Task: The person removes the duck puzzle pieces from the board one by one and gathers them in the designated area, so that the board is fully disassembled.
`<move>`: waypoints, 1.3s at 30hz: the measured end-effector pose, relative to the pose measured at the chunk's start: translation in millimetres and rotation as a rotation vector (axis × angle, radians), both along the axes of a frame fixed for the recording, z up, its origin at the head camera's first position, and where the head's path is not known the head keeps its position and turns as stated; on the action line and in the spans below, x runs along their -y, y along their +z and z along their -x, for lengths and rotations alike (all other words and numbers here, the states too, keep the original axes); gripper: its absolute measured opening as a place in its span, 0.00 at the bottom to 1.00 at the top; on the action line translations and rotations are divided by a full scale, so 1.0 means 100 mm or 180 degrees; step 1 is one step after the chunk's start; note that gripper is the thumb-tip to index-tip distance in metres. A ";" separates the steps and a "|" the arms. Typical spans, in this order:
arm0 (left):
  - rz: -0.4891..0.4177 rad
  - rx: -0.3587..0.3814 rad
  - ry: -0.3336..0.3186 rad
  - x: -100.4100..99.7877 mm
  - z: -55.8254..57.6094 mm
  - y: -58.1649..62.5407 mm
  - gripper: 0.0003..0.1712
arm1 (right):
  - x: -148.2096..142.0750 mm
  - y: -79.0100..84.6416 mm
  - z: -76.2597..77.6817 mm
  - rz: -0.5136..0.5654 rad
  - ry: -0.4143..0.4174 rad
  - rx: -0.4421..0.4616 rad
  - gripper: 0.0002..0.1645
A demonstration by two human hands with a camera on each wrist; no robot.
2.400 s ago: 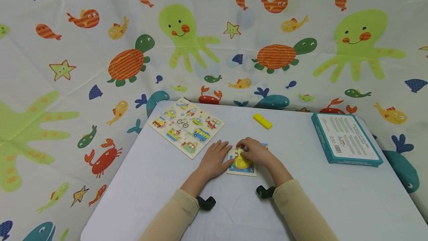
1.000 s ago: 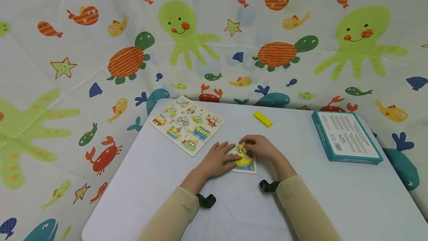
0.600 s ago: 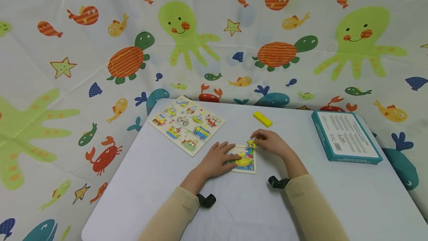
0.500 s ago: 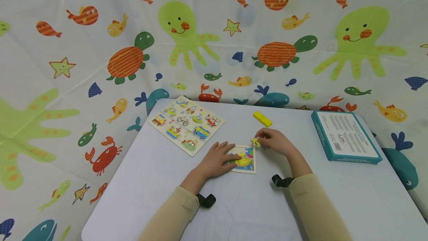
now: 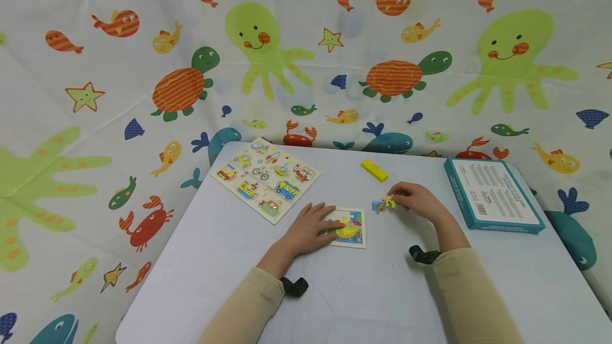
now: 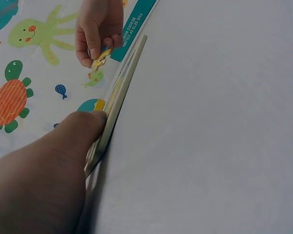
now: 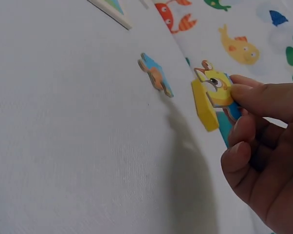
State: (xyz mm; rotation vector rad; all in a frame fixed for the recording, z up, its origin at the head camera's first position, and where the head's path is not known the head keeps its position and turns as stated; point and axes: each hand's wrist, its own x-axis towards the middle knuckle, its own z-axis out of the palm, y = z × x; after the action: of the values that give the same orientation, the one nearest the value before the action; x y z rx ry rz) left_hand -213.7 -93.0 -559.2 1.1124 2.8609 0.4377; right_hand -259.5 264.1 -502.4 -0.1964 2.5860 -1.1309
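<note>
Left hand (image 5: 308, 230) rests, fingers spread, on the puzzle (image 5: 353, 231); at its two o'clock, right hand (image 5: 417, 199) pinches a yellow piece (image 7: 216, 88). Likely unloading; next calls for release near the blue piece (image 7: 155, 76).

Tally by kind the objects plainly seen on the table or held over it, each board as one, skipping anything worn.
Vehicle puzzle board: 1
Small jigsaw board: 1
Loose jigsaw pieces: 2
Yellow block: 1
Teal box: 1
Total: 6

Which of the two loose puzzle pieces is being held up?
The yellow piece with an eye printed on it: the right hand pinches it, while the blue-and-orange piece lies on the table.
</note>
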 end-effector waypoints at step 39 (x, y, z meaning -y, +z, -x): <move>-0.0003 0.0018 0.0003 0.00 -0.01 0.02 0.24 | -0.13 -0.19 0.05 -0.0253 -0.0040 0.0224 0.11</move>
State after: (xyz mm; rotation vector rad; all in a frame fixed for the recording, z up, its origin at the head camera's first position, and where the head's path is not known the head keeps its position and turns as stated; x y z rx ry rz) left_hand -212.9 -93.2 -557.2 1.1081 2.8568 0.4414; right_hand -264.7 276.7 -521.1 -0.1203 2.5675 -1.0185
